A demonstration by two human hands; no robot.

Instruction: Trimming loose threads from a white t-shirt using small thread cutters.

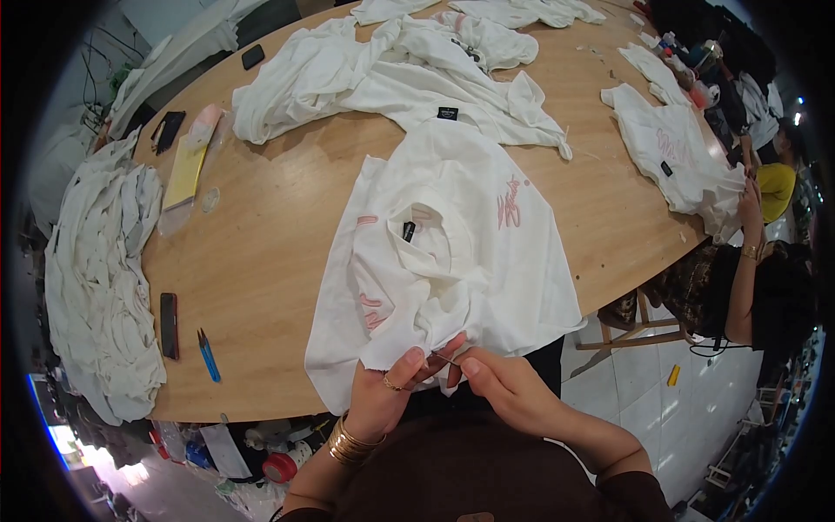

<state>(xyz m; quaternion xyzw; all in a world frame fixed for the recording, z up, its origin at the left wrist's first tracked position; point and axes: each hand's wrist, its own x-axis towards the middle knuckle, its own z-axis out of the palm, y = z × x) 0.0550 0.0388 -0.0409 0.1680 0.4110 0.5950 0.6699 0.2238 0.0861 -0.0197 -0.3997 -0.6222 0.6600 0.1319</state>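
A white T-shirt [452, 252] with pink lettering and a small black neck label lies crumpled on the round wooden table [261, 252], its lower edge hanging over the near rim. My left hand [387, 396], with a ring and gold bangles, pinches the hem of that shirt. My right hand [504, 387] grips the same hem right beside it, thumbs nearly touching. Something thin seems to run between the fingertips; I cannot tell what it is.
More white shirts [391, 78] lie piled at the far side, and a stack [100, 278] hangs over the left edge. A dark phone [169, 325], a blue snipper [207, 354] and a yellow pad [185, 174] lie at left. Another person [765, 261] handles a shirt [678, 157] at right.
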